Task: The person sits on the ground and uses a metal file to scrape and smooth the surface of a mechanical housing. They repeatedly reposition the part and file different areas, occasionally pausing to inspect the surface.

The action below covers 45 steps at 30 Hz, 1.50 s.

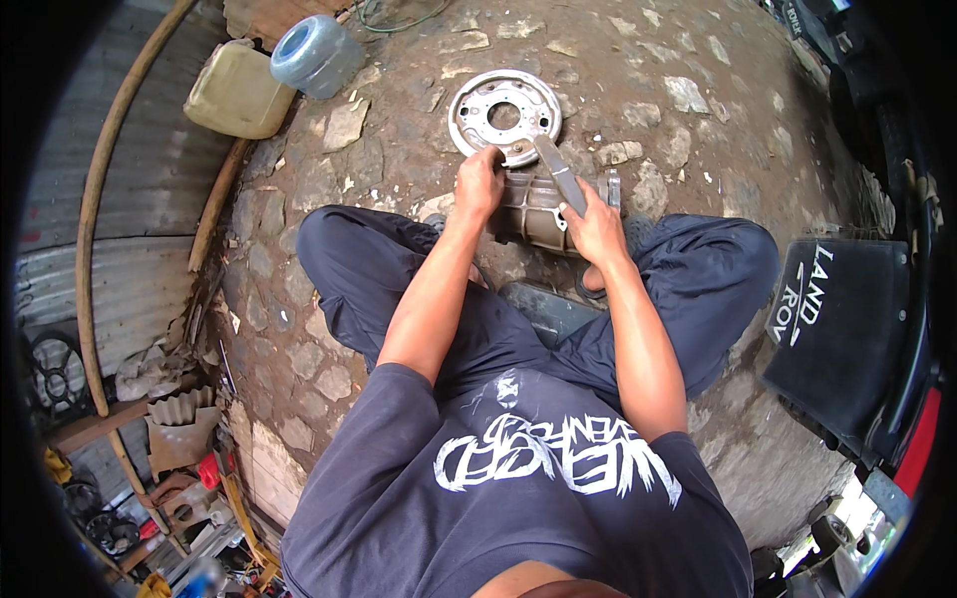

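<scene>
A round, pale metal brake backing plate (pixel 477 95), with a large centre hole and several smaller holes, is in front of me. At its near left edge is my left hand (pixel 480 181), closed, its fingertips against the rim. A flat grey metal bar (pixel 564 179) is gripped in my right hand (pixel 598 227); its far end touches or overlaps the plate's near right rim. Below the plate, between my feet, lies a ribbed brown-grey metal casing (pixel 528 211) on its side. Whether the plate rests on this casing I cannot tell.
A dark flat block (pixel 548 311) is under me. At the far left stand a yellowish jerrycan (pixel 239 92) and a blue water jug (pixel 324 60). Stones stud the dirt ground. A black mud flap (pixel 847 349) hangs from a vehicle at right; corrugated metal sheeting (pixel 164 199) lines the left.
</scene>
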Available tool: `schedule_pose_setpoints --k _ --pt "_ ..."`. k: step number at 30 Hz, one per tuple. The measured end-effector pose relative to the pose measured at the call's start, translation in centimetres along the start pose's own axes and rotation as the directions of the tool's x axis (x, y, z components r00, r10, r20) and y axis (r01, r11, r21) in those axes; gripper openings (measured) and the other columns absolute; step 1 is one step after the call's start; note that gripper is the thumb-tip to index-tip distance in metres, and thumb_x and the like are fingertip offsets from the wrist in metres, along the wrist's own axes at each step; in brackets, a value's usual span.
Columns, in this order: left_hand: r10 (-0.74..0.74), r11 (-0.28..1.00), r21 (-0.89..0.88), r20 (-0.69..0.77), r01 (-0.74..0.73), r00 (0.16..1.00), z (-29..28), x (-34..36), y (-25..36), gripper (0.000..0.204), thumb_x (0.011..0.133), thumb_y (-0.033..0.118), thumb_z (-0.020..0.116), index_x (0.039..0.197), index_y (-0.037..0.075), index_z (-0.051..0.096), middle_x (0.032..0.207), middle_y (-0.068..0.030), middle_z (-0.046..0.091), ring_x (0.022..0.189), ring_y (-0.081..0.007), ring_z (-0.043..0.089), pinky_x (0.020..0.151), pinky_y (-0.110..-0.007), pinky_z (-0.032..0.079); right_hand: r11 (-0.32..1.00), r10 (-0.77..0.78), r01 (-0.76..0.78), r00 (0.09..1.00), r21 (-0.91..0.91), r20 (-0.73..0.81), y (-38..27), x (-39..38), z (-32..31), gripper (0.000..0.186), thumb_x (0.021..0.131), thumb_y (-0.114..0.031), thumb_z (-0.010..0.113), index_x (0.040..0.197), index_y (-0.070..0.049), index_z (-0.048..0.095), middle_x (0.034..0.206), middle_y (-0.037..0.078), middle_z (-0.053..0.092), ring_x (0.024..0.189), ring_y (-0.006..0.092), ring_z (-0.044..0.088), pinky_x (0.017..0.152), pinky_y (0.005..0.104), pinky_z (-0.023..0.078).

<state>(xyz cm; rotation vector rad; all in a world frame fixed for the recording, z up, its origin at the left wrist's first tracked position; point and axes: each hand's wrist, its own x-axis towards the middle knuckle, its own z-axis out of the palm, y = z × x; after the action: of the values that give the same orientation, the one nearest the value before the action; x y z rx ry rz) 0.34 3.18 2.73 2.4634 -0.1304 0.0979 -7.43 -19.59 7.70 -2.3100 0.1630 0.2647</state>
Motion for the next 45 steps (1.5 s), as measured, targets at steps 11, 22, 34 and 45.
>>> schedule_pose_setpoints --k 11,22,34,45 --pt "0.013 0.999 0.031 0.302 -0.024 0.953 -0.6 -0.5 -0.2 0.030 0.073 0.007 0.080 0.102 0.005 0.074 0.097 -0.0214 0.076 0.097 -0.0382 0.073 0.087 -0.046 0.059 0.999 0.040 -0.040 0.999 0.003 0.012 -0.1 -0.5 -0.5 0.061 0.095 -0.031 0.069 0.149 -0.008 0.052 0.120 0.030 0.070 0.115 0.0469 0.066 0.102 0.0482 0.051" --pt "-0.237 0.966 -0.080 0.105 0.246 0.966 -1.9 -0.1 0.2 0.031 0.070 0.011 0.086 0.097 0.003 0.074 0.091 -0.0156 0.078 0.083 -0.0291 0.077 0.080 -0.040 0.059 1.000 0.023 -0.023 1.000 -0.012 -0.003 0.7 -0.7 -0.7 0.061 0.095 -0.031 0.068 0.148 -0.006 0.052 0.121 0.031 0.069 0.116 0.0473 0.066 0.102 0.0482 0.051" --pt "-0.129 0.991 -0.043 -0.157 0.124 0.979 1.6 -1.4 -0.1 0.019 0.079 0.008 0.077 0.095 0.002 0.070 0.093 -0.0216 0.075 0.092 -0.0405 0.073 0.085 -0.050 0.057 1.000 -0.028 0.028 0.999 -0.014 0.019 0.4 -0.8 -0.6 0.065 0.093 -0.028 0.069 0.151 -0.007 0.049 0.120 0.032 0.069 0.116 0.0488 0.065 0.103 0.0503 0.050" --pt "-0.669 0.696 -0.245 0.120 0.675 0.734 1.8 -1.1 -6.0 0.043 0.089 0.029 0.060 0.124 0.007 0.073 0.121 -0.0272 0.071 0.120 -0.0411 0.066 0.107 -0.048 0.049 0.998 -0.040 0.050 0.981 -0.048 0.191 -3.4 -2.8 -2.4 0.055 0.095 -0.033 0.065 0.142 -0.004 0.059 0.116 0.030 0.072 0.115 0.0444 0.067 0.099 0.0464 0.051"
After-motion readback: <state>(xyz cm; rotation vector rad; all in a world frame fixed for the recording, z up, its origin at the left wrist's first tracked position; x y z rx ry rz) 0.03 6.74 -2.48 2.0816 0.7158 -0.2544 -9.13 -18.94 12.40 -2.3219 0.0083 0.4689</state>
